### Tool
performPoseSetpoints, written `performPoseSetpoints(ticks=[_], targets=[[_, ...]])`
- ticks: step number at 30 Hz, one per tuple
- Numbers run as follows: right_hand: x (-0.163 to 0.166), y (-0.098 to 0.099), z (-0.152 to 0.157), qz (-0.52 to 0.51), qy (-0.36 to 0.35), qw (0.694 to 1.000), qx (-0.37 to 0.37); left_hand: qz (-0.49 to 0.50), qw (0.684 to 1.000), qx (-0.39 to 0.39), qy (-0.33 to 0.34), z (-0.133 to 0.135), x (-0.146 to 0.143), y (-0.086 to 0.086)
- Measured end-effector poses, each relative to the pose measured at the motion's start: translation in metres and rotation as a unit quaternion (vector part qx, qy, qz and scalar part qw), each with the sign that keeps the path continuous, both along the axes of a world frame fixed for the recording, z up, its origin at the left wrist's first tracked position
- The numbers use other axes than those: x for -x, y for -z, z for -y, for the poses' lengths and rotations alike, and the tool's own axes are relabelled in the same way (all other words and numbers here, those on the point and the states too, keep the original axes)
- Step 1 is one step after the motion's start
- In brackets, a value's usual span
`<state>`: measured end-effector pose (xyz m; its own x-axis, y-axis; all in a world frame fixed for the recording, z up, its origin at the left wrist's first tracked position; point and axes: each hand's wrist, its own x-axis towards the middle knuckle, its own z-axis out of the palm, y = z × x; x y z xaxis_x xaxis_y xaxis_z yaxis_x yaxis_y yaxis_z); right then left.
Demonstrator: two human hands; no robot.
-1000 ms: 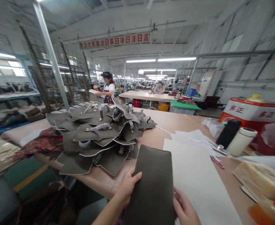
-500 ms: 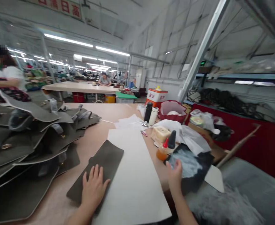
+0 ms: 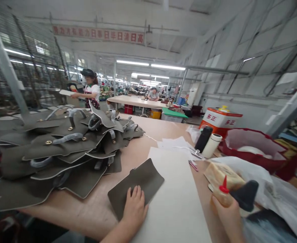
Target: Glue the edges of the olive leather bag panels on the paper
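My left hand (image 3: 135, 205) lies flat with fingers apart on a dark grey bag panel (image 3: 140, 180). That panel rests partly on a long white sheet (image 3: 175, 192) and partly on the table. On the right, my right hand (image 3: 228, 214) is wrapped round a squeeze bottle (image 3: 223, 194) with a red pointed nozzle and amber liquid, hiding its lower part. A dark cone-shaped object (image 3: 246, 194) and a yellowish block (image 3: 225, 175) are right beside the bottle.
Grey bag pieces with wrapped handles (image 3: 70, 152) are heaped at the left. A black flask (image 3: 203, 140), a white flask (image 3: 212, 145), a metal clip (image 3: 196, 154) and a red basket (image 3: 254, 145) stand or lie at the back right. A co-worker (image 3: 90, 89) stands beyond the heap.
My view has turned left. My right hand has moved from beside the plastic-covered dark piece to the squeeze bottle and closed round it. My left hand stays on the panel.
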<state>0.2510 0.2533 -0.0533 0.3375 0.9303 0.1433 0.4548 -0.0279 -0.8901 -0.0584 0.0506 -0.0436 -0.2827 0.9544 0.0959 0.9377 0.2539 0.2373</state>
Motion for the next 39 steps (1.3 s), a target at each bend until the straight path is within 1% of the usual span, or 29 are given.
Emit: performPoseSetpoints(ticks=[1, 2, 3, 4, 5, 6, 7, 8, 9, 10, 11, 13, 14, 16, 18, 20, 22, 24, 26, 29, 31, 33, 35, 37, 39], targets=[[0.004, -0.007, 0.008, -0.048, -0.025, 0.998, 0.011, 0.003, 1.0, -0.007, 0.003, 0.002, 0.001, 0.0], [0.01, -0.015, 0.019, -0.117, -0.062, 0.991, 0.029, 0.006, 1.0, -0.01, 0.004, 0.003, 0.002, 0.0], [0.016, -0.021, 0.034, -0.208, -0.111, 0.97, 0.054, 0.008, 1.0, -0.011, -0.001, 0.004, 0.003, 0.0], [0.024, -0.027, 0.051, -0.295, -0.165, 0.936, 0.098, 0.008, 1.0, -0.008, -0.006, 0.005, 0.005, 0.001], [0.032, -0.031, 0.069, -0.361, -0.21, 0.896, 0.15, 0.007, 1.0, -0.001, -0.012, 0.004, 0.006, 0.001], [0.04, -0.033, 0.088, -0.4, -0.248, 0.859, 0.2, 0.003, 1.0, 0.007, -0.016, 0.003, 0.006, 0.001], [0.047, -0.035, 0.105, -0.42, -0.277, 0.83, 0.241, -0.004, 1.0, 0.014, -0.016, 0.002, 0.006, 0.001], [0.054, -0.036, 0.121, -0.427, -0.3, 0.808, 0.273, -0.016, 1.0, 0.019, -0.009, 0.001, 0.006, 0.001], [0.058, -0.037, 0.133, -0.425, -0.318, 0.795, 0.292, -0.03, 0.999, 0.022, 0.004, 0.0, 0.005, 0.0], [0.061, -0.039, 0.142, -0.419, -0.333, 0.789, 0.301, -0.043, 0.999, 0.023, 0.019, -0.001, 0.003, 0.0], [0.061, -0.041, 0.147, -0.414, -0.342, 0.789, 0.298, -0.055, 0.997, 0.025, 0.037, -0.003, 0.002, 0.0], [0.055, -0.045, 0.147, -0.418, -0.334, 0.803, 0.264, -0.067, 0.995, 0.033, 0.064, -0.005, 0.0, -0.001], [0.05, -0.046, 0.144, -0.43, -0.313, 0.811, 0.244, -0.068, 0.994, 0.038, 0.072, -0.006, 0.0, -0.002], [0.041, -0.044, 0.139, -0.465, -0.244, 0.822, 0.219, -0.067, 0.994, 0.046, 0.079, -0.009, 0.002, -0.003], [0.035, -0.037, 0.139, -0.487, -0.178, 0.826, 0.221, -0.068, 0.993, 0.051, 0.08, -0.014, 0.005, -0.005], [0.037, -0.029, 0.143, -0.474, -0.147, 0.839, 0.223, -0.069, 0.993, 0.055, 0.083, -0.021, 0.007, -0.006], [0.041, -0.023, 0.146, -0.44, -0.148, 0.86, 0.213, -0.071, 0.991, 0.06, 0.092, -0.028, 0.007, -0.006], [0.045, -0.02, 0.145, -0.423, -0.151, 0.872, 0.194, -0.073, 0.989, 0.07, 0.109, -0.034, 0.006, -0.004], [0.046, -0.018, 0.139, -0.419, -0.131, 0.883, 0.167, -0.074, 0.985, 0.082, 0.129, -0.036, 0.004, -0.003], [0.046, -0.016, 0.128, -0.378, -0.09, 0.91, 0.141, -0.073, 0.982, 0.091, 0.15, -0.035, 0.006, -0.002], [0.047, -0.015, 0.125, -0.374, -0.097, 0.909, 0.156, -0.07, 0.981, 0.091, 0.155, -0.033, 0.007, -0.002], [0.049, -0.014, 0.126, -0.403, -0.102, 0.893, 0.173, -0.066, 0.982, 0.09, 0.154, -0.032, 0.006, -0.002], [0.053, -0.014, 0.128, -0.41, -0.104, 0.888, 0.179, -0.061, 0.983, 0.093, 0.148, -0.033, 0.002, -0.002], [0.057, -0.012, 0.129, -0.384, -0.113, 0.9, 0.174, -0.05, 0.984, 0.1, 0.141, -0.037, -0.002, -0.002], [0.06, -0.011, 0.128, -0.351, -0.118, 0.917, 0.148, -0.034, 0.985, 0.108, 0.132, -0.044, 0.0, -0.002]])
